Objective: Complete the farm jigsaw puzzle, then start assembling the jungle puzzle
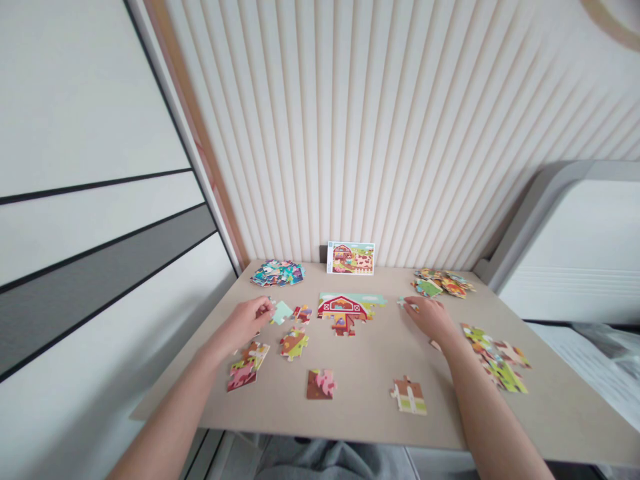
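My left hand is closed, its fingertips curled together beside a pale green puzzle piece on the table. A small pale bit shows at those fingertips, but I cannot make out what it is. On the right, my right hand pinches a pale blue puzzle piece at the tabletop. Between the hands lies a joined puzzle section with a red barn and a strip of sky. A small colourful puzzle piece and a brown-and-green one lie to its left.
A picture card of the farm scene leans at the ribbed wall. Piles of pieces sit at the back left and back right. More pieces lie at right, left and along the front: a pink piece and a fence piece.
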The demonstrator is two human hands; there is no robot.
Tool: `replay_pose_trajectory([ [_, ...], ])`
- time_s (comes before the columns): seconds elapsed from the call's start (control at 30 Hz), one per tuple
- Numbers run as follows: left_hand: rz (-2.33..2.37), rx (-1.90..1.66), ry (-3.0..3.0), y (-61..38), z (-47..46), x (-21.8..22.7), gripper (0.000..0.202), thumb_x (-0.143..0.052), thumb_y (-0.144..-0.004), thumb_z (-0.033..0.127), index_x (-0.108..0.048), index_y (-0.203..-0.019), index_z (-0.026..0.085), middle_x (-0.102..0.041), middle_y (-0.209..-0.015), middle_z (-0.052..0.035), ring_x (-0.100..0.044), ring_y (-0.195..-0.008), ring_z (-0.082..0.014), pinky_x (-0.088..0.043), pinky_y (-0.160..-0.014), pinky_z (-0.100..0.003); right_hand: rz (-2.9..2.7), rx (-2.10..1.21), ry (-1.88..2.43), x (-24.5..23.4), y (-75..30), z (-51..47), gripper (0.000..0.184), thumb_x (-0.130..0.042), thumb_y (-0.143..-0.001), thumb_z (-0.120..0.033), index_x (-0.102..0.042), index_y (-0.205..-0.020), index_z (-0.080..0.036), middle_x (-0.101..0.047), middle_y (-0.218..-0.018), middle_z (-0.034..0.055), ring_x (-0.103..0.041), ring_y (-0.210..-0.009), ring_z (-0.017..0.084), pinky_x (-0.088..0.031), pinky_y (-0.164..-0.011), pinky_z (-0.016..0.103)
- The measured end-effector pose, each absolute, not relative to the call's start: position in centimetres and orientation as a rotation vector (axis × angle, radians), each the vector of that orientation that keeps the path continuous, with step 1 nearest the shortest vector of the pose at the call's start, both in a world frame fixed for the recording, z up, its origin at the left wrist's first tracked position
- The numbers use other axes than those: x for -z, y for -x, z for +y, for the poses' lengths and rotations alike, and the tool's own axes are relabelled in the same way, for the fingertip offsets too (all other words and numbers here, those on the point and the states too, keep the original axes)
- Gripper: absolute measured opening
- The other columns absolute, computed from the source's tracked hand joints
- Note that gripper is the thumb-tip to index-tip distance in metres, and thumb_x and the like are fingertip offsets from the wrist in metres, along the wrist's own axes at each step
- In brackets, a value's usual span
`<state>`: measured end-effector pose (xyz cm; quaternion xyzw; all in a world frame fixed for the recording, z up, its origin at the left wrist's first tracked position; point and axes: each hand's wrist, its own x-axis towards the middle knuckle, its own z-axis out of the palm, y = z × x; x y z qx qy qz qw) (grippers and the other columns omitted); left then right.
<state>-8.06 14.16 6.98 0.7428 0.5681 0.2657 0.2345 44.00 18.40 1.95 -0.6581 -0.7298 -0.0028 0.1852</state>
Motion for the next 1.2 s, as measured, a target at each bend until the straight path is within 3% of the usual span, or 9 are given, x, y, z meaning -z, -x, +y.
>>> replay_pose_trajectory([
  [0.1, 1.461, -0.866, -1.811, 6.6, 14.0, -7.2, 0.037, -0.056, -0.092, 0.055, -0.064, -0.096, 0.019, -0.069, -0.074, -0.0014, -0.064, -0.069, -0.0185, -0.046, -0.064, -0.027, -2.025, 0.029, 1.836, -2.5, -43.7, 18.4, 0.035, -0.048, -0.098, -0.04, -0.076, -0.115, -0.027, -0.078, -0.111, 0.0121, -0.071, -0.107, 0.031, -0.046, -0.104, 0.049],
  [0.23, 1.3, -0.983, -1.57, 2.6, 14.1, -6.9, 0.041, -0.066, -0.086, 0.057, -0.066, -0.096, 0.018, -0.073, -0.076, -0.0042, -0.067, -0.068, -0.0186, -0.052, -0.067, -0.03, -2.035, -0.031, 1.511, -3.7, -40.1, 17.3, 0.041, -0.044, -0.102, -0.042, -0.067, -0.132, -0.026, -0.07, -0.131, 0.0102, -0.064, -0.123, 0.028, -0.046, -0.109, 0.046],
  [0.43, 1.164, -0.957, -1.573, -5.4, 15.0, -5.5, 0.036, -0.065, -0.089, 0.052, -0.065, -0.095, 0.018, -0.076, -0.088, -0.0089, -0.072, -0.067, -0.0194, -0.052, -0.06, -0.029, -2.188, -0.188, 1.007, -4.3, -32.7, 14.5, 0.065, -0.06, -0.098, -0.049, -0.038, -0.158, -0.035, -0.055, -0.15, 0.0089, -0.052, -0.138, 0.029, -0.045, -0.113, 0.05],
  [0.6, 1.091, -0.938, -1.704, -8.9, 15.3, -4.3, 0.028, -0.057, -0.095, 0.046, -0.064, -0.096, 0.019, -0.075, -0.081, -0.0074, -0.074, -0.072, -0.0228, -0.056, -0.065, -0.033, -2.271, -0.074, 0.982, -3.5, -32.5, 15.0, 0.054, -0.058, -0.101, -0.043, -0.046, -0.153, -0.036, -0.064, -0.138, 0.0098, -0.061, -0.124, 0.028, -0.05, -0.106, 0.049],
  [0.67, 1.091, -0.959, -1.787, -9.0, 15.0, -4.0, 0.024, -0.059, -0.095, 0.041, -0.067, -0.102, 0.019, -0.076, -0.095, -0.0095, -0.075, -0.089, -0.0248, -0.058, -0.082, -0.038, -2.312, -0.042, 0.986, -3.3, -33.7, 15.8, 0.053, -0.057, -0.101, -0.041, -0.047, -0.153, -0.035, -0.065, -0.137, 0.0102, -0.062, -0.122, 0.028, -0.049, -0.106, 0.049],
  [0.73, 1.115, -1.001, -1.864, -8.5, 14.7, -3.8, 0.026, -0.062, -0.093, 0.036, -0.068, -0.114, 0.021, -0.073, -0.118, -0.0111, -0.068, -0.114, -0.0277, -0.049, -0.104, -0.044, -2.315, -0.035, 1.067, -3.0, -35.5, 16.8, 0.052, -0.055, -0.102, -0.04, -0.048, -0.153, -0.032, -0.063, -0.141, 0.0104, -0.06, -0.126, 0.029, -0.047, -0.109, 0.049],
  [0.8, 1.18, -1.007, -2.044, -7.7, 14.5, -3.6, 0.032, -0.062, -0.094, 0.032, -0.065, -0.125, 0.024, -0.066, -0.132, -0.0105, -0.058, -0.129, -0.0292, -0.04, -0.115, -0.048, -2.252, -0.043, 1.236, -2.7, -37.6, 18.0, 0.05, -0.054, -0.102, -0.038, -0.051, -0.151, -0.028, -0.061, -0.145, 0.0109, -0.057, -0.132, 0.028, -0.043, -0.114, 0.049],
  [1.03, 1.44, -0.757, -2.638, -6.2, 14.9, -2.6, 0.029, -0.051, -0.101, 0.029, -0.066, -0.126, 0.025, -0.067, -0.127, -0.0096, -0.06, -0.122, -0.0265, -0.046, -0.109, -0.044, -2.145, -0.09, 1.525, -0.6, -44.0, 20.5, 0.044, -0.056, -0.095, -0.033, -0.064, -0.137, -0.02, -0.067, -0.136, 0.0151, -0.06, -0.128, 0.033, -0.044, -0.112, 0.053],
  [1.2, 1.506, -0.745, -2.611, -6.0, 15.4, -1.9, 0.047, -0.052, -0.101, 0.04, -0.053, -0.143, 0.02, -0.063, -0.135, -0.0142, -0.057, -0.128, -0.0289, -0.043, -0.111, -0.044, -2.146, -0.132, 1.555, 0.0, -44.6, 20.6, 0.05, -0.059, -0.091, -0.033, -0.063, -0.139, -0.022, -0.063, -0.143, 0.0135, -0.056, -0.134, 0.033, -0.04, -0.116, 0.053],
])
